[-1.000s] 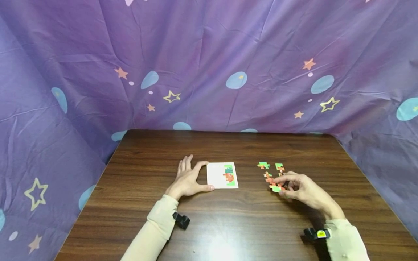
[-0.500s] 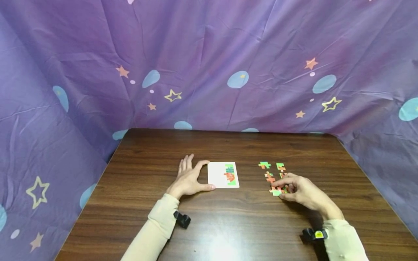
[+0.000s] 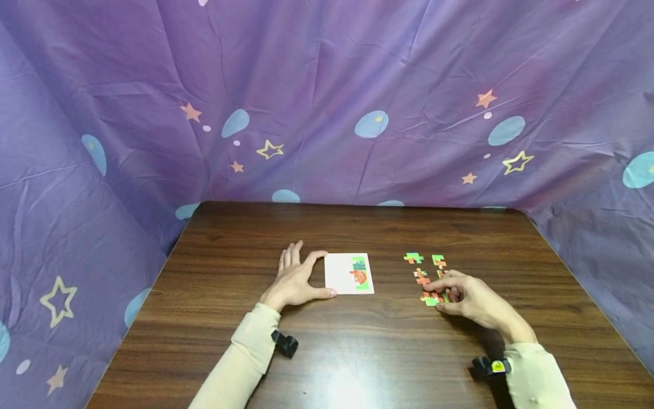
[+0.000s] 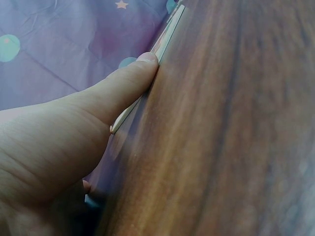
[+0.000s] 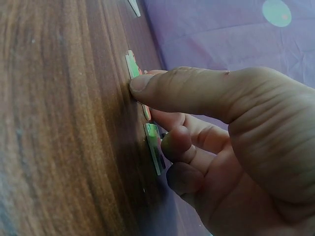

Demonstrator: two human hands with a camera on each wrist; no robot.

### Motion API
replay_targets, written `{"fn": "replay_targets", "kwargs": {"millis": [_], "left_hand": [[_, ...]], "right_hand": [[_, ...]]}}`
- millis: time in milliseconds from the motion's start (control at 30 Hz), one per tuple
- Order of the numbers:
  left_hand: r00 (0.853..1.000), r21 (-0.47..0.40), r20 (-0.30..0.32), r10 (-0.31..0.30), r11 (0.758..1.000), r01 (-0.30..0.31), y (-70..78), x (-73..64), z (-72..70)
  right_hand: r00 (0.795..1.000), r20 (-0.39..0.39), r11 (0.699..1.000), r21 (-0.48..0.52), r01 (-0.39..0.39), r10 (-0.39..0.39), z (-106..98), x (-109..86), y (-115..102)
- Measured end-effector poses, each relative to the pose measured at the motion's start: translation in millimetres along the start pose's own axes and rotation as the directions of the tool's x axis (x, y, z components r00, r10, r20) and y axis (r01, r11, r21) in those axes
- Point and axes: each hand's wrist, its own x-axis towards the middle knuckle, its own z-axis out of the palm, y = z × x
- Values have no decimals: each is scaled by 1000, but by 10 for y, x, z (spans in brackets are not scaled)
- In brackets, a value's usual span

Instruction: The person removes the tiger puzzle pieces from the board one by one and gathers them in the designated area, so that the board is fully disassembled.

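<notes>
In the head view, my left hand spans the left side of a white square puzzle board, index finger at its far corner and thumb at its near edge. The left wrist view shows the thumb against the board's edge. Set into the board's right side are green and red pieces. My right hand pinches a green-and-red puzzle piece between thumb and index finger, at table level. In the right wrist view, its other fingers are curled, close to another piece.
Several loose puzzle pieces lie on the wooden table: one at the back left of the group, one at the back right, and joined-looking red ones in the middle. A purple curtain hangs behind.
My right hand has shifted slightly toward me and to the left, the pinched piece sliding nearer too. In the last half second little has moved. The left hand stays on the board.
</notes>
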Motion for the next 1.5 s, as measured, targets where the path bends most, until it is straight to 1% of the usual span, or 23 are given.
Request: {"fn": "replay_targets", "kwargs": {"millis": [200, 333, 433, 500, 600, 667, 700, 800, 867, 933, 1033, 1133, 1233, 1333, 1500], "left_hand": [[1000, -11, 7, 6, 1000, -6, 12, 5, -6], [1000, -12, 13, 5, 1000, -5, 27, 6, 0], [1000, 3, 5, 2, 1000, -2, 12, 5, 10], [1000, 12, 1, -1, 1000, 1, -5, 4, 12], [1000, 9, 6, 0, 1000, 0, 0, -3, 19], [1000, 3, 8, 0, 1000, 0, 3, -8, 16], [1000, 2, 7, 0, 1000, 0, 4, -10, 13], [1000, -5, -1, 7, 1000, -7, 3, -9, 7], [1000, -6, -7, 11, 1000, -11, -1, -4, 8], [1000, -2, -10, 10, 1000, -10, -5, 1, 13], [1000, 1, -9, 6, 1000, -6, -10, 7, 26], [1000, -6, -3, 11, 1000, -11, -13, 13, 37], [1000, -15, 2, 15, 1000, -15, -8, 16, 46], [1000, -11, -3, 11, 1000, -11, -5, 11, 42], [1000, -12, -3, 3, 1000, -3, -10, -2, 4]], "right_hand": [[1000, -8, 1000, 3, 26, -26, -16, 8, -6], [1000, -17, 999, 48, 25, -24, -39, 66, -64], [999, -38, 995, 93, 32, -29, -56, 179, -150], [999, -42, 989, 149, 9, -2, -73, 261, -230], [998, -52, 980, 199, -26, 37, -79, 369, -318], [997, -44, 967, 248, -51, 64, -65, 458, -377], [997, -47, 967, 251, -46, 60, -48, 510, -398], [998, -57, 968, 250, -15, 30, 38, 677, -466], [998, -61, 967, 256, 7, 9, 137, 793, -512], [998, -56, 959, 284, 24, -8, 266, 907, -556], [999, -30, 941, 336, 26, -17, 491, 1074, -592], [1000, 0, 928, 372, -8, 8, 687, 1203, -600], [999, 13, 925, 377, -38, 36, 812, 1265, -588], [999, 15, 929, 367, -50, 48, 875, 1291, -569], [999, 11, 950, 311, -34, 33, 920, 1319, -531]]}}
